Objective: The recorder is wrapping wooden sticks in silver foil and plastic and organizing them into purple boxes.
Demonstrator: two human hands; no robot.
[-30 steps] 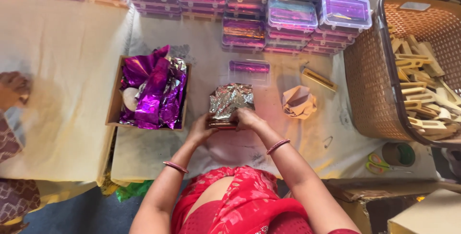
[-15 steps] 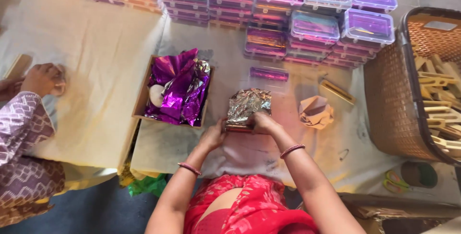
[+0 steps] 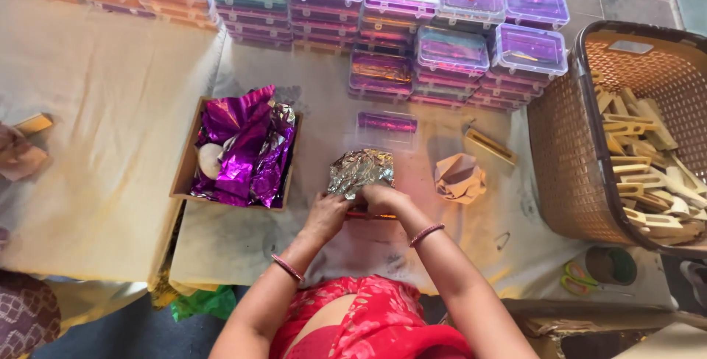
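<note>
Head view: a foil (image 3: 360, 171) sheet was pressed at its near edge by both hands, left grip (image 3: 326, 215) and right grip (image 3: 383, 198) clenched on it, at the bench (image 3: 110, 153) centre. A box (image 3: 239, 154) of purple foil lay left; a basket (image 3: 626, 131) stood right.

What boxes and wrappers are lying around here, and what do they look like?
Silver foil-wrapped packet: centre, crinkled, held by left hand and right hand.
Open cardboard box: left, holding purple foil sheets.
Clear plastic boxes with purple lids: stacked along the top.
Woven brown basket: right, holding wooden pieces.
</note>
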